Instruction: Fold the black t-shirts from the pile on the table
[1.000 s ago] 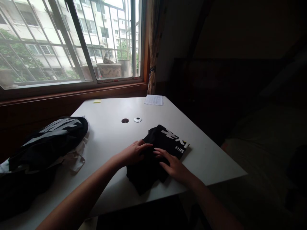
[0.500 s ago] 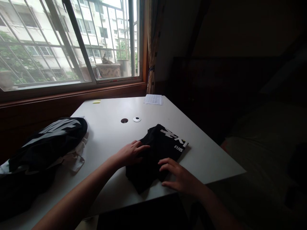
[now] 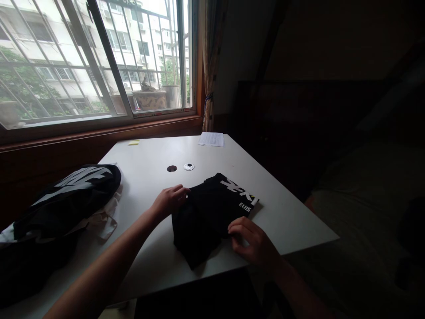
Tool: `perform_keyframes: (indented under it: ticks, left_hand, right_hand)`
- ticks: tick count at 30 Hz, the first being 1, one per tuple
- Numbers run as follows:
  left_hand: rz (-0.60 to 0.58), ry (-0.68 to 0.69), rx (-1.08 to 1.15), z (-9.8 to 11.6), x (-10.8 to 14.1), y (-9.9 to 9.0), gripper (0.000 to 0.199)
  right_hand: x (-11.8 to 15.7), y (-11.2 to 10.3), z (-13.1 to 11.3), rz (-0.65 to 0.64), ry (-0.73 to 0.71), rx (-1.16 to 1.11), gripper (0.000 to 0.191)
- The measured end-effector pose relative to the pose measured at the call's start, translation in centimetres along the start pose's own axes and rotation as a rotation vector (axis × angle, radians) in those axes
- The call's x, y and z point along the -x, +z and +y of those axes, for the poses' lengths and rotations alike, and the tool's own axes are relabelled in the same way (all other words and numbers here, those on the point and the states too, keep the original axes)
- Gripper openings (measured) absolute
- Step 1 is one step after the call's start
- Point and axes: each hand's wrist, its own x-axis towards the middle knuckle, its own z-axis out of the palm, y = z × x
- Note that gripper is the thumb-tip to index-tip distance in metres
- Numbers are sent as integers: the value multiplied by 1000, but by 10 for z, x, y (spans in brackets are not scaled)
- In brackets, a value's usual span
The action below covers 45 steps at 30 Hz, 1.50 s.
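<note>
White bench [image 3: 149, 159] under a barred window [image 3: 99, 62], upper left of frame. Left hand [image 3: 171, 199], centre: fingertips pinching the upper-left edge of folded black cloth [image 3: 212, 212]. Right hand [image 3: 254, 241], right of centre: thumb and fingers closed at the cloth's lower-right edge. Dark garment pile [image 3: 71, 195], left of frame.
</note>
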Motion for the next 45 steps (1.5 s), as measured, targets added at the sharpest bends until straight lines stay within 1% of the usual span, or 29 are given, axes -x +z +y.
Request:
perform_keyframes:
  ticks: [2,5,8,11,13,15,17,19,21,22,24,26,29,33,35,36,39,41,43,45]
  left_hand:
    - [42,-29,12,-8,0,-8,29]
    - [33,-26,66,-15,0,-19,29]
    - [32,-20,163,-18,2,-29,27]
    - [67,-52,268,-23,6,-38,23]
    - [77,-112,352,-26,11,-44,21]
    - [32,-202,492,-29,18,-49,21]
    - [-65,-299,669,-32,27,-52,24]
    - [-173,-409,835,-35,36,-52,29]
    - [-264,-532,939,-35,45,-50,34]
    - [-283,-596,952,-34,48,-47,36]
    - [-268,-689,918,-32,51,-42,38]
    - [-235,-718,870,-28,51,-36,42]
    - [-244,-670,881,-24,47,-30,52]
    - [-216,-593,912,-22,45,-30,55]
    - [-231,-566,905,-24,48,-31,56]
    - [-246,-547,881,-25,51,-32,56]
    - [-307,-453,735,-31,58,-32,54]
    - [-346,-386,622,-33,61,-33,51]
    - [-335,-323,495,-31,60,-34,47]
    - [-281,-244,346,-25,56,-36,42]
  right_hand:
    - [-4,-4,-3,104,27,-6,28]
    - [-13,-8,-10,186,40,2,28]
    - [-23,-6,-18,191,-6,-23,29]
    - [-29,0,-28,161,-75,-56,32]
    - [-31,4,-35,132,-118,-72,34]
    - [-33,10,-43,85,-160,-89,33]
    - [-34,17,-49,-7,-197,-105,28]
    - [-34,26,-52,-131,-226,-114,21]
    - [-32,37,-52,-255,-247,-101,14]
    - [-30,43,-51,-300,-259,-88,12]
    - [-27,53,-48,-342,-283,-63,9]
    - [-24,58,-45,-335,-286,-55,8]
    - [-24,57,-46,-273,-279,-74,10]
    - [-28,51,-50,-160,-303,-114,13]
    - [-27,50,-51,-151,-323,-127,14]
    - [-27,51,-51,-167,-332,-133,13]
    - [-24,54,-51,-263,-350,-165,7]
    - [-25,52,-49,-322,-335,-208,3]
    - [-30,45,-43,-324,-274,-245,3]
    - [-37,35,-30,-266,-160,-223,10]
